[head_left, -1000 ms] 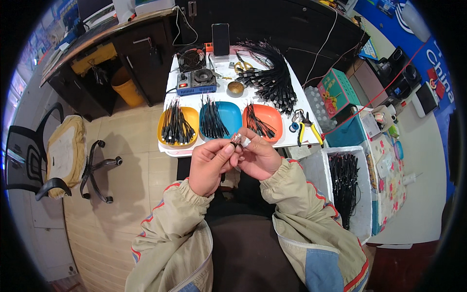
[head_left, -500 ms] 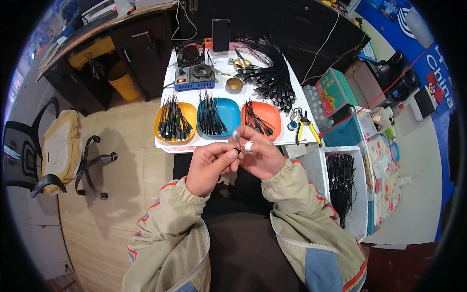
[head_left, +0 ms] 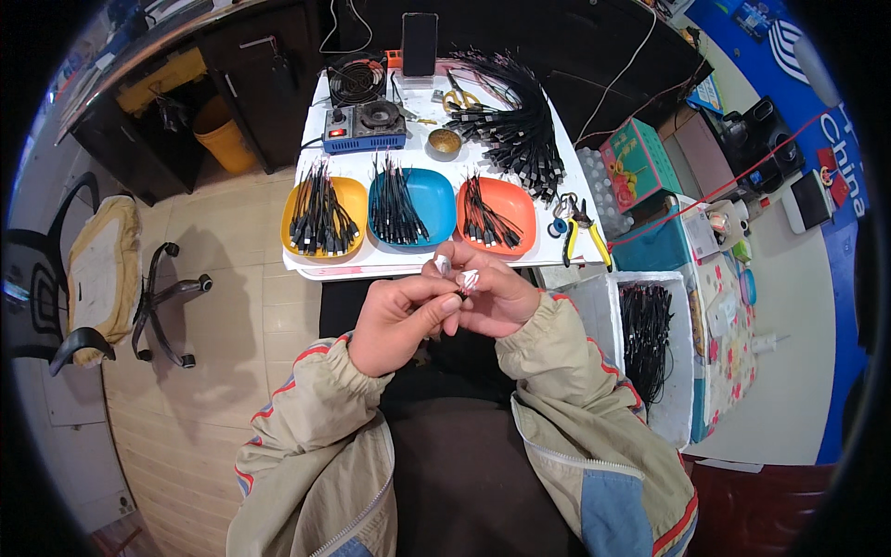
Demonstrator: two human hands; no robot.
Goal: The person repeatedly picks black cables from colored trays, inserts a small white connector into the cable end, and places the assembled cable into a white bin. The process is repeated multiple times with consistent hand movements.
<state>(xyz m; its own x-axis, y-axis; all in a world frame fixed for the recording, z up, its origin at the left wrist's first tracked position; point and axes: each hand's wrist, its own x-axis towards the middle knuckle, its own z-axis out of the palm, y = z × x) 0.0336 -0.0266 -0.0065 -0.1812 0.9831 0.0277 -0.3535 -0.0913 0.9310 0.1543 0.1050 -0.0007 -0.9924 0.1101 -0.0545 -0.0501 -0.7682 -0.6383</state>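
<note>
Close together in front of my body, both hands pinch a small dark piece, seemingly the end of a black cable (head_left: 461, 294). My left hand (head_left: 401, 320) grips it between thumb and bent fingers. From the other side, my right hand (head_left: 501, 295) closes its fingers on the same spot; white wrapping covers two of its fingertips. Most of the cable is hidden by the fingers. Just beyond the hands stand a yellow bowl (head_left: 290, 223), a blue bowl (head_left: 444, 198) and an orange bowl (head_left: 522, 212), each with short black cables inside.
On the white table (head_left: 427, 262) are a blue solder pot (head_left: 365, 130), a fan (head_left: 358, 82), a phone (head_left: 419, 45), a round tin (head_left: 444, 143), scissors (head_left: 458, 97), a large cable bundle (head_left: 515, 139) and yellow-handled pliers (head_left: 583, 237). At right, a white foam box (head_left: 685, 362) holds more cables.
My fingers have shifted slightly around the dark piece, and the thin wire ends seen between them before are now mostly covered. The whole view has moved a little.
</note>
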